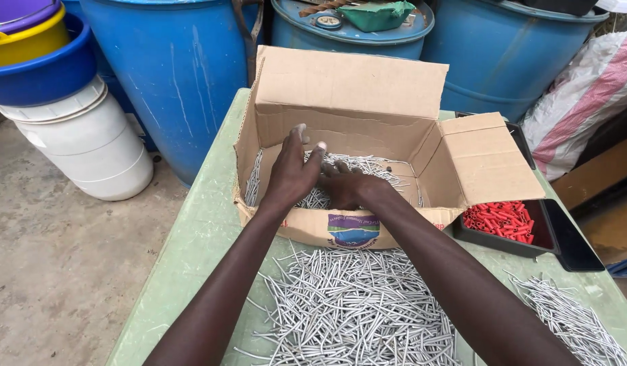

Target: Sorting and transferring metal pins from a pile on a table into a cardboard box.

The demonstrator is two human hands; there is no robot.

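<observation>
1. The green worktop (205, 224) carries an open cardboard box (351, 88), straight ahead of both hands.
2. Grey nails (368, 165) lie inside it, long axes jumbled.
3. Left hand (293, 173) hovers half-open, empty; right hand (344, 186) is nearer, buried among the nails, grip unclear.

This looks like an outdoor work yard. Large blue plastic drums (181, 74) and a white plastic bucket (90, 146) stand on bare concrete ground (49, 271). Heaps of grey metal nails (354, 312) cover a pale green table (198, 237).
</observation>
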